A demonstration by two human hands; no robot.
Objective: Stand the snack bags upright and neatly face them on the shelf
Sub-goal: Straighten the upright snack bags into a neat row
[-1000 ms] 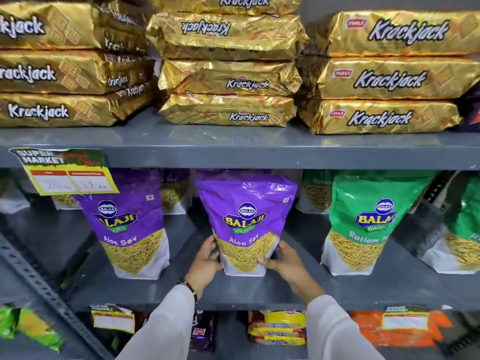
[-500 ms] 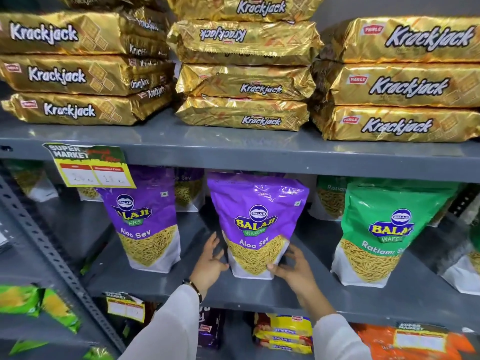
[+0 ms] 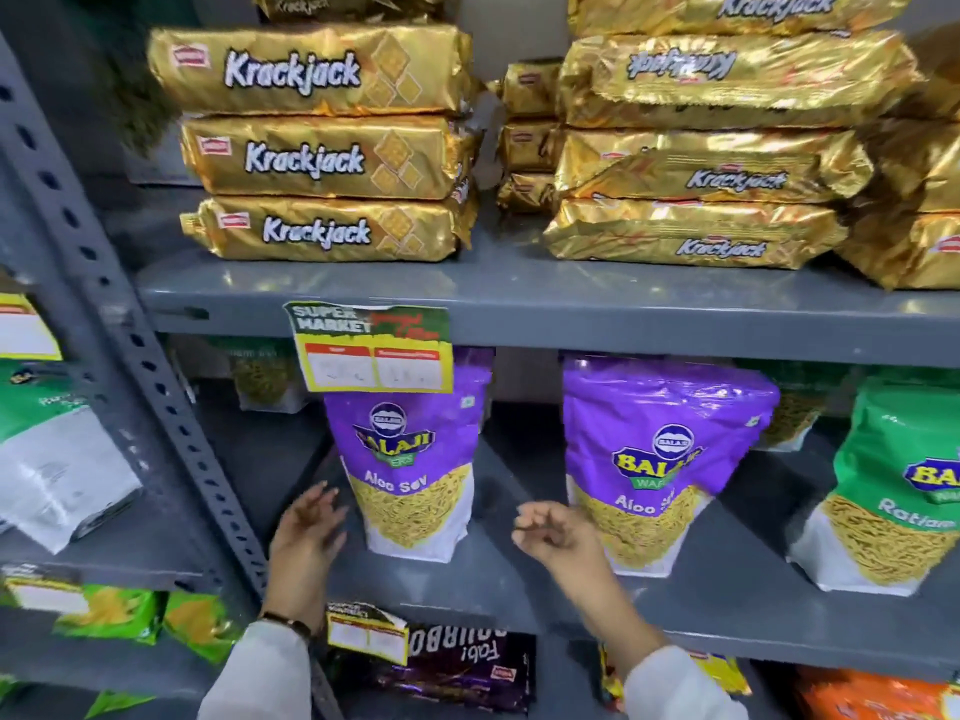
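A purple Aloo Sev bag (image 3: 410, 459) is standing upright on the grey middle shelf (image 3: 519, 584), its front facing out and its top partly hidden behind a yellow price tag (image 3: 371, 350) hanging from the shelf edge above. The left hand (image 3: 306, 537) is hovering just to the left of this bag's lower half, palm turned toward it, and the fingers (image 3: 317, 504) are spread loose and grasping nothing; a narrow gap of shelf is showing between them and the bag's edge. The right hand (image 3: 556, 537) is hanging in the space between this bag and a second purple Aloo Sev bag (image 3: 654, 465) to the right. Its fingers (image 3: 535, 519) are curling lightly inward but are closing on nothing, and they are pointing toward the first bag without touching it, while the back of the hand is lying just in front of the second bag's lower left corner. The second bag is also standing upright, leaning a little. Further right a green Ratlami bag (image 3: 898, 491) is standing on the same shelf, cut off by the frame edge. Gold Krackjack packs (image 3: 322, 148) are lying stacked flat on the shelf above. Both hands are blurred.
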